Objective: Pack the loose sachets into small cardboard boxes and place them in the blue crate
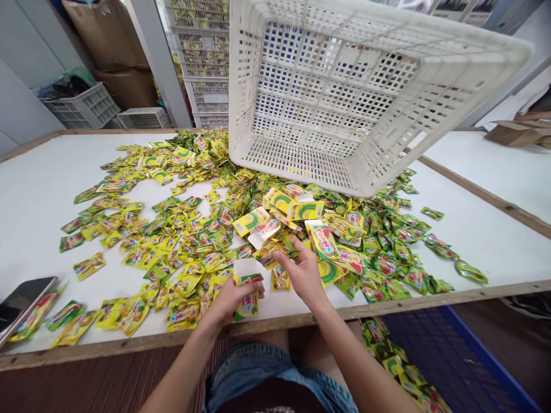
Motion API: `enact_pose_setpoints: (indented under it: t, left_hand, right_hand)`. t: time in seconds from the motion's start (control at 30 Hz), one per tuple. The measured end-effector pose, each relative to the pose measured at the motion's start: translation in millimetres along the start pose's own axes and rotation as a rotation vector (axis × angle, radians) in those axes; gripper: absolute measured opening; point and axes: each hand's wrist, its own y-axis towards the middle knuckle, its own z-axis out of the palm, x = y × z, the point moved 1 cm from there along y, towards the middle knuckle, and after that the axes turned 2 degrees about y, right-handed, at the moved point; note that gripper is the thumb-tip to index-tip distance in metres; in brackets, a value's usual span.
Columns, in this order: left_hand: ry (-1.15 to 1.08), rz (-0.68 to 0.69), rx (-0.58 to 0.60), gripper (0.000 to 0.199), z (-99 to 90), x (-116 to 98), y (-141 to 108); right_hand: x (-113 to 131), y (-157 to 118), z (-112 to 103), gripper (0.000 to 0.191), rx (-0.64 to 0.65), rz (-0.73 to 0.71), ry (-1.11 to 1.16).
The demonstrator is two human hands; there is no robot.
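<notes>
My left hand (235,301) is wrapped round a small printed carton (249,267) whose white flap stands up. Something green, like a sachet, shows at the carton, but whether it lies inside I cannot tell. Close by on the right, my right hand (303,269) pinches a yellow candy sachet (267,252) between thumb and fingers. Beyond that hand lie several yellow cartons (305,210), some with flaps up, on a spread of green and yellow sachets. A single yellow sachet (280,279) rests on the white table between my hands.
A large white plastic crate (301,172) leans tilted over the pile at the back. At the left edge lies a phone (26,304). Below the wooden table edge (387,307), a blue crate (486,367) stands beside more sachets on the right. Stacked crates (202,92) stand behind.
</notes>
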Motion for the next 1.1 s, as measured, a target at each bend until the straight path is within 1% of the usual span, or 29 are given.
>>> enact_pose_setpoints:
  t: [0.07, 0.17, 0.3, 0.33, 0.37, 0.47, 0.5, 0.6, 0.7, 0.8, 0.9, 1.0, 1.1]
  left_hand:
    - [0.054, 0.029, 0.029, 0.022, 9.8, 2.7, 4.5]
    - [0.091, 0.076, 0.055, 0.023, 18.2, 4.7, 7.3]
    - [0.084, 0.045, 0.062, 0.026, 18.3, 6.0, 6.1]
    - [0.076, 0.036, 0.067, 0.026, 17.9, 5.9, 5.6]
    - [0.072, 0.031, 0.069, 0.026, 17.6, 5.5, 5.1]
    - [0.095, 0.046, 0.083, 0.024, 18.4, 3.9, 5.0]
    - [0.103, 0.06, 0.092, 0.024, 19.0, 3.6, 5.4]
    - [0.121, 0.094, 0.115, 0.023, 20.7, 4.8, 7.5]
    - [0.151, 0.094, 0.111, 0.022, 21.4, 7.1, 8.7]
    - [0.169, 0.082, 0.085, 0.021, 22.0, 7.3, 7.5]
    - [0.124, 0.069, 0.084, 0.022, 23.1, 6.3, 5.5]
    - [0.07, 0.065, 0.083, 0.026, 23.0, 7.2, 5.4]
    - [0.074, 0.112, 0.068, 0.028, 21.5, 9.9, 8.3]
  right_hand:
    - [5.9, -2.0, 3.0, 0.024, 0.026, -0.06, -0.018]
    - [9.6, -5.3, 4.3, 0.018, 0.107, -0.153, -0.223]
    - [13.2, -4.6, -2.1, 0.016, 0.326, -0.22, -0.422]
    - [15.4, -3.3, -4.1, 0.016, 0.357, -0.233, -0.451]
    - [18.0, -1.8, -6.1, 0.015, 0.362, -0.243, -0.475]
    - [26.1, 2.3, -9.9, 0.013, 0.32, -0.256, -0.539]
    - [28.0, 3.0, -10.0, 0.012, 0.328, -0.256, -0.562]
    - [31.0, 3.6, -8.4, 0.012, 0.414, -0.256, -0.637]
    - [31.9, 4.3, -6.8, 0.013, 0.432, -0.242, -0.699]
    - [32.1, 5.0, -4.6, 0.014, 0.487, -0.256, -0.673]
    - [29.1, 3.5, -1.4, 0.014, 0.564, -0.261, -0.541]
    - [23.4, -0.4, -0.1, 0.016, 0.551, -0.253, -0.462]
    - [18.9, -4.6, -1.2, 0.023, 0.509, -0.244, -0.465]
